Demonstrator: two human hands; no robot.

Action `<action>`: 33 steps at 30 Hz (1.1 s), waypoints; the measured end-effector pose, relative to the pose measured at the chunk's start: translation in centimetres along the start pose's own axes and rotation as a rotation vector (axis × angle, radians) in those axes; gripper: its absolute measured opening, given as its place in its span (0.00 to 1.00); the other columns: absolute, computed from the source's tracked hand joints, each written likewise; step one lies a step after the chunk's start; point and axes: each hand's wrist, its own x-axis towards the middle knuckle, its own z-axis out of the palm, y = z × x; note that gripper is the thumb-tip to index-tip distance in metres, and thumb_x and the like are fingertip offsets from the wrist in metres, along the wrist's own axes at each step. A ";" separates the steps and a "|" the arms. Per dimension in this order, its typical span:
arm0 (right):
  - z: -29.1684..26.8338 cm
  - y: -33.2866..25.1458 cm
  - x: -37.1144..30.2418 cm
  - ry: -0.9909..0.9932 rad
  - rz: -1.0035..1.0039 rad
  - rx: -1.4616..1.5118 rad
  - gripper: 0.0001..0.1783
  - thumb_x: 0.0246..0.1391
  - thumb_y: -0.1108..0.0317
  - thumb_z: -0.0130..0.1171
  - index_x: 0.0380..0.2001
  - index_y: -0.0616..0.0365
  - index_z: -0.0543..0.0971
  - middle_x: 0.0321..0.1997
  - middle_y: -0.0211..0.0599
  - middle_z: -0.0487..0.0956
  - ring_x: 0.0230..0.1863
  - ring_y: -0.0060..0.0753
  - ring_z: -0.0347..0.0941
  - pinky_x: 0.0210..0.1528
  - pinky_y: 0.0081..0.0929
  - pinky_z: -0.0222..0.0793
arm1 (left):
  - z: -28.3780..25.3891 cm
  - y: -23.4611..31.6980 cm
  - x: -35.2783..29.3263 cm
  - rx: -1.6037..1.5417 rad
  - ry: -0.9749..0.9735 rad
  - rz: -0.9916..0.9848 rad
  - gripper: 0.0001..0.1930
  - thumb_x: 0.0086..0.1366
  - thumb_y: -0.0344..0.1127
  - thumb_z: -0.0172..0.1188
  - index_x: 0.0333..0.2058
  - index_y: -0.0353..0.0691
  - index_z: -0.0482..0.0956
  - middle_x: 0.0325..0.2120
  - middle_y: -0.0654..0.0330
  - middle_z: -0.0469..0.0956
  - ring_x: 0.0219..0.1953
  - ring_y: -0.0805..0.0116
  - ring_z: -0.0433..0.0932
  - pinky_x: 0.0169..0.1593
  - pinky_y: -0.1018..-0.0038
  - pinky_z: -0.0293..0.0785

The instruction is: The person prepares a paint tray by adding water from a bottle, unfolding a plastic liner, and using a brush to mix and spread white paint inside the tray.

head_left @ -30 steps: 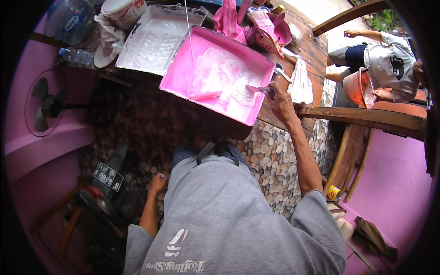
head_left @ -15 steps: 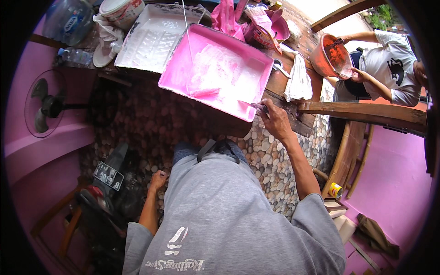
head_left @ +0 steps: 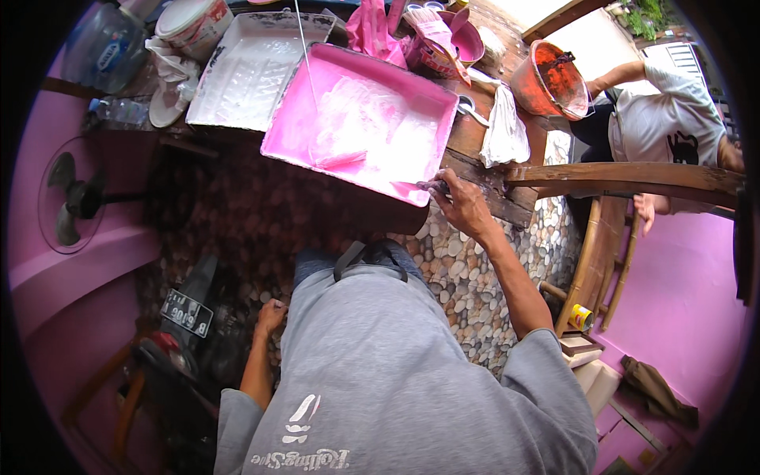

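Note:
My right hand (head_left: 465, 204) is closed around a dark-handled tool (head_left: 431, 186). Its pink tip rests at the near right corner of a pink paint tray (head_left: 285, 131); paint hides whether it is a brush or a scraper. Wet pale pink paint covers the tray's bottom, with a darker pink strip (head_left: 342, 161) lying near the front edge. My left hand (head_left: 271, 317) hangs low beside my hip, fingers curled; what they hold, if anything, is hidden.
Left of the pink tray is a white tray (head_left: 249, 71), with a tub (head_left: 194, 24) behind. Brushes (head_left: 431, 32), a white cloth (head_left: 505, 131) and an orange bucket (head_left: 546, 83) are to the right. A co-worker (head_left: 665, 119) stands beyond a wooden rail (head_left: 633, 178). A fan (head_left: 79, 194) and motorbike (head_left: 186, 317) are left.
The co-worker's near hand has left the bucket and dropped below the rail. My right hand keeps hold of the tool at the tray's corner. The whole view has shifted slightly.

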 end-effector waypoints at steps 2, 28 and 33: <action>-0.2 0.5 0.2 0.033 0.028 -0.011 0.11 0.56 0.69 0.57 0.39 0.59 0.68 0.28 0.50 0.79 0.31 0.54 0.77 0.32 0.43 0.71 | 0.2 -0.3 0.0 0.005 0.028 0.009 0.15 0.53 0.41 0.63 0.35 0.36 0.78 0.30 0.49 0.81 0.36 0.56 0.80 0.41 0.67 0.74; 0.3 0.9 3.2 0.179 0.022 -0.105 0.11 0.56 0.70 0.56 0.40 0.61 0.67 0.26 0.52 0.78 0.28 0.54 0.77 0.29 0.41 0.71 | -0.1 0.5 0.1 -0.040 0.033 0.018 0.15 0.53 0.41 0.64 0.34 0.37 0.78 0.27 0.52 0.81 0.33 0.58 0.81 0.40 0.68 0.75; -0.2 1.0 4.3 0.286 -0.027 0.053 0.11 0.56 0.70 0.56 0.38 0.60 0.66 0.26 0.52 0.78 0.27 0.55 0.77 0.30 0.43 0.70 | -0.7 0.6 0.3 0.058 -0.028 -0.061 0.17 0.54 0.44 0.63 0.34 0.35 0.78 0.26 0.48 0.80 0.34 0.56 0.80 0.40 0.65 0.74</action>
